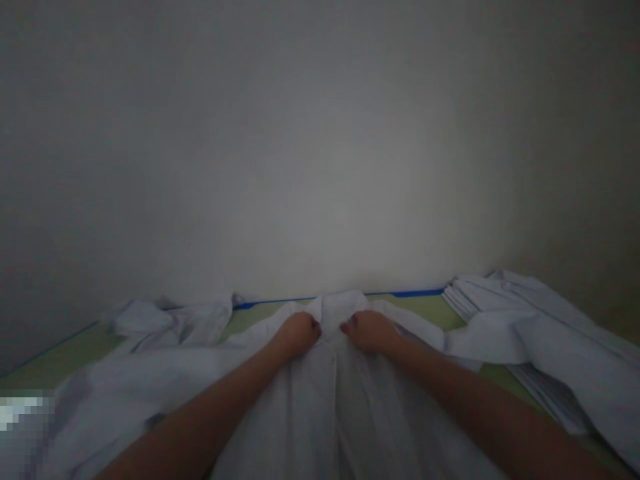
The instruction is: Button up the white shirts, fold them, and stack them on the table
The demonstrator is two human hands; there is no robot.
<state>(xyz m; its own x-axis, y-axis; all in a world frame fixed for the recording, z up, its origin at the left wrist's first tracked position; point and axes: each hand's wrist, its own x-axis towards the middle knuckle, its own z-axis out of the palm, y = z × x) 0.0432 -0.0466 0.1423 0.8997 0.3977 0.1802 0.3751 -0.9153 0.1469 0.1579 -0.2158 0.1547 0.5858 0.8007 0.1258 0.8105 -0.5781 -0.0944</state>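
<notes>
A white long-sleeved shirt (pixel 313 400) lies spread in front of me, its collar (pixel 345 303) at the far side. Just below the collar, my left hand (pixel 299 333) is closed on the left front edge of the cloth. My right hand (pixel 369 331) pinches the opposite front edge, a short gap away from the left. Between the hands the inside of the neck shows. One sleeve (pixel 495 337) stretches out to the right; the other side spreads to the left under my forearm. The picture is dim, so fine details of the cloth are blurred.
A stack of folded white garments (pixel 520 293) sits at the right, partly under the sleeve. More crumpled white cloth (pixel 195 320) lies at the back left. The green table surface (pixel 415 308) has a blue edge and meets a plain grey wall (pixel 320 147).
</notes>
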